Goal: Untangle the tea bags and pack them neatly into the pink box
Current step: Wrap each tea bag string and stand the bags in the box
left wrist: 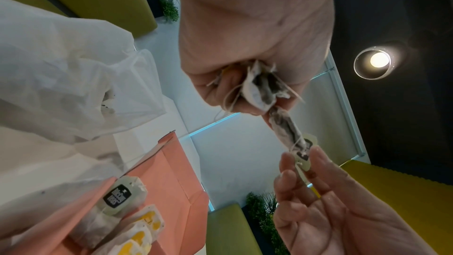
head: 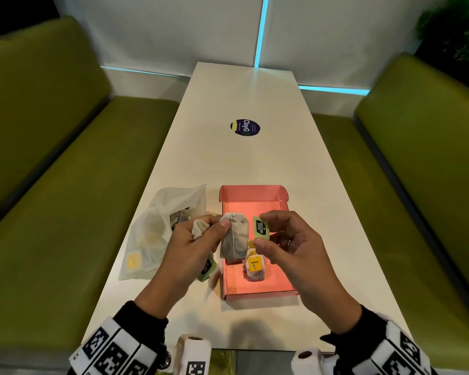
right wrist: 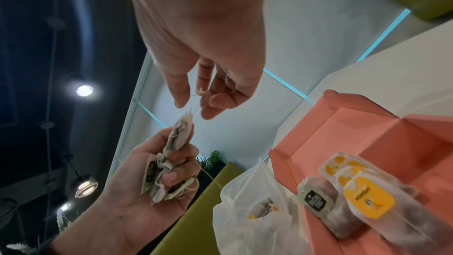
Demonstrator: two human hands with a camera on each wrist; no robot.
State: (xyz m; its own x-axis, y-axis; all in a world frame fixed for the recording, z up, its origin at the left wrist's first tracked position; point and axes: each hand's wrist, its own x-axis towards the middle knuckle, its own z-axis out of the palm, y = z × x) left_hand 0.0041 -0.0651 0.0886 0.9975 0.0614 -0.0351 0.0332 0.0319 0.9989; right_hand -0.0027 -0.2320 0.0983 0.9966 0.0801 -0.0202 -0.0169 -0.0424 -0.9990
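Pink cardboard box [head: 255, 204] lies open on the worktop [head: 244, 104]; the left hand [head: 190, 250] grasps tangled paper tea bags [head: 234, 239] above it while the right hand [head: 290, 244] pinches a green tag [head: 261, 226], likely teasing its string free.

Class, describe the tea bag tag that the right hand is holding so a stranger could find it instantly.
Start at the open pink box on the white table. Just above it, the right hand pinches a small green tag with a black label. Unlike the yellow-tagged bags lying in the box, it is lifted in the air.
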